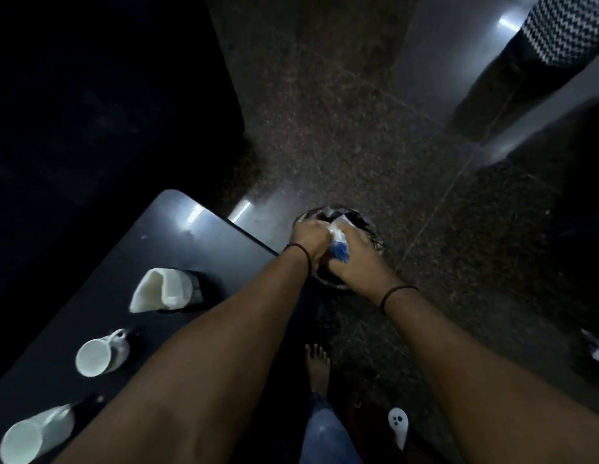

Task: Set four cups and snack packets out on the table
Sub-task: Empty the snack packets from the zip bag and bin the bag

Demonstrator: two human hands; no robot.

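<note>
Seen from the head camera in dim light, a person's left hand and right hand meet just beyond the far right corner of the dark table, above a round dark container standing on the speckled floor. Both hands have fingers curled around a crinkled white-and-blue snack packet, gripped between them; its long axis runs away from the person, white end pointing to the container, blue end back toward the wrists. On the table, three white cups appear tipped, mouths toward the near left: a large cup closest to the far right corner, a small handled cup midway along, and a third cup at the near left edge. A fourth cup cannot be made out. A thin dark band circles the right wrist. A bare foot rests on the floor beside the table's right edge.
</note>
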